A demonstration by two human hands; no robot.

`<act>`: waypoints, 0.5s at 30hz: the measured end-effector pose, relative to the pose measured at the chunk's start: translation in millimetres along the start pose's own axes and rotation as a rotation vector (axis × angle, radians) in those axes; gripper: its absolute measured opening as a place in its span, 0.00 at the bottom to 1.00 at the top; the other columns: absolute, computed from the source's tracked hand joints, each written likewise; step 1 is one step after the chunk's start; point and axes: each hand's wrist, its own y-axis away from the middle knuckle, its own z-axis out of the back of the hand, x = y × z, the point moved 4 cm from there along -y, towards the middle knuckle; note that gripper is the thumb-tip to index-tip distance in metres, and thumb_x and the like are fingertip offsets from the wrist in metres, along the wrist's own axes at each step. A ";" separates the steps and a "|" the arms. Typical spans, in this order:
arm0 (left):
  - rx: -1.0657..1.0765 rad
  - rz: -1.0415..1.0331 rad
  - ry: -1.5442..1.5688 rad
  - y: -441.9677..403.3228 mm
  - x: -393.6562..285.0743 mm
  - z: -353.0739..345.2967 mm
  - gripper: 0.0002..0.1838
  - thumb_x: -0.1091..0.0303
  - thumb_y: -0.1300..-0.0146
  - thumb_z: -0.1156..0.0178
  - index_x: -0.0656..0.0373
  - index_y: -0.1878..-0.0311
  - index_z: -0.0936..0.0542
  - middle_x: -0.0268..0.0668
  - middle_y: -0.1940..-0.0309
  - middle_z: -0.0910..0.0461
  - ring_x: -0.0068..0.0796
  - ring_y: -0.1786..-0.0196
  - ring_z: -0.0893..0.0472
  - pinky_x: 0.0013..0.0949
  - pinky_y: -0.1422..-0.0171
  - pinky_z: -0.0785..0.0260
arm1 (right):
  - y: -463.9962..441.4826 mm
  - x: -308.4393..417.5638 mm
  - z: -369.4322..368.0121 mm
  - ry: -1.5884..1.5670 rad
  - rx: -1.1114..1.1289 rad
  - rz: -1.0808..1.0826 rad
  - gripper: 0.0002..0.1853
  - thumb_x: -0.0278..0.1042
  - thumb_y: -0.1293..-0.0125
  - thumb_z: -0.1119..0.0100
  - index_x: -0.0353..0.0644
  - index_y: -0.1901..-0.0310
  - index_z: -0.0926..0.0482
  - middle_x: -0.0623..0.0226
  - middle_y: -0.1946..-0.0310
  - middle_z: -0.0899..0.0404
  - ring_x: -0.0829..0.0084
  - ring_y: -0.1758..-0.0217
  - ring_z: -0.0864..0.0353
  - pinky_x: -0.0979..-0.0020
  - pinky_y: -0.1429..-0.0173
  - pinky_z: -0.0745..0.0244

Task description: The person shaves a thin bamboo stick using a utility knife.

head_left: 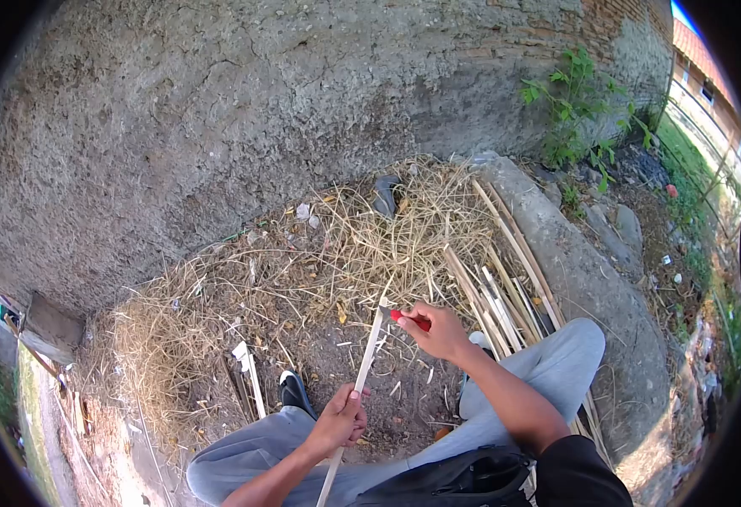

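Note:
A long, thin pale strip of wood or bamboo (370,353) slants upward from my lap, its far end over the littered ground. My left hand (342,419) is closed round its lower part. In my right hand (439,333) is a red-handled knife (401,316), gripped with the fingers wrapped round the handle. The short dark blade is at the strip's upper end, apparently touching its edge. Part of the handle is hidden by my fingers. Pale shavings lie on the dirt below.
A bundle of split strips (490,304) lies right of my right hand, beside a concrete ledge (586,283). More strips (255,384) lie by my left shoe (295,392). Dry straw-like shavings (404,232) spread toward the rough wall (286,110). A green plant (569,106) grows at the wall.

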 end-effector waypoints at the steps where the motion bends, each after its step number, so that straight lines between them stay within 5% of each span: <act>1: -0.002 -0.021 -0.031 -0.7 -0.3 -0.3 0.16 0.54 0.17 0.62 0.56 0.52 0.31 0.28 0.78 0.40 0.15 0.83 0.45 0.26 0.82 0.53 | 0.8 2.7 2.2 0.001 0.001 -0.001 0.17 0.48 0.30 0.36 0.40 0.64 0.19 0.65 0.80 0.20 0.69 0.80 0.22 0.67 0.73 0.31; 3: -0.005 -0.043 -0.061 -3.1 3.2 -1.0 0.16 0.56 0.17 0.62 0.57 0.50 0.31 0.28 0.79 0.39 0.15 0.82 0.44 0.26 0.82 0.52 | 0.7 5.4 5.2 0.073 0.024 -0.013 0.15 0.51 0.32 0.37 0.46 0.62 0.18 0.61 0.75 0.16 0.56 0.70 0.15 0.58 0.65 0.22; 5: -0.046 -0.270 -0.180 -4.2 7.9 -0.1 0.13 0.58 0.17 0.61 0.56 0.50 0.32 0.27 0.79 0.39 0.14 0.82 0.43 0.26 0.82 0.51 | -0.6 2.1 5.0 0.109 0.012 0.023 0.16 0.53 0.32 0.37 0.48 0.63 0.18 0.61 0.75 0.16 0.55 0.71 0.15 0.57 0.65 0.22; 8: -0.029 -0.305 -0.236 -7.3 20.0 -1.6 0.11 0.60 0.18 0.60 0.56 0.52 0.32 0.26 0.80 0.39 0.15 0.83 0.41 0.26 0.83 0.50 | 2.7 -2.5 9.9 0.183 0.020 0.047 0.17 0.56 0.32 0.38 0.51 0.63 0.18 0.61 0.76 0.17 0.54 0.71 0.15 0.55 0.65 0.22; 11: 0.033 -0.082 -0.045 9.7 3.1 -8.1 0.11 0.61 0.18 0.60 0.55 0.55 0.33 0.26 0.80 0.39 0.15 0.84 0.41 0.27 0.84 0.50 | 8.4 -7.6 8.9 0.265 0.010 0.055 0.18 0.59 0.32 0.40 0.53 0.64 0.18 0.63 0.77 0.18 0.53 0.71 0.16 0.55 0.65 0.22; 15: 0.019 -0.050 -0.023 14.0 3.1 -13.1 0.11 0.61 0.18 0.59 0.55 0.57 0.33 0.27 0.81 0.39 0.15 0.84 0.41 0.27 0.84 0.51 | 8.0 -14.3 3.5 0.289 0.050 0.006 0.19 0.60 0.32 0.41 0.53 0.64 0.18 0.65 0.79 0.19 0.54 0.71 0.16 0.54 0.66 0.23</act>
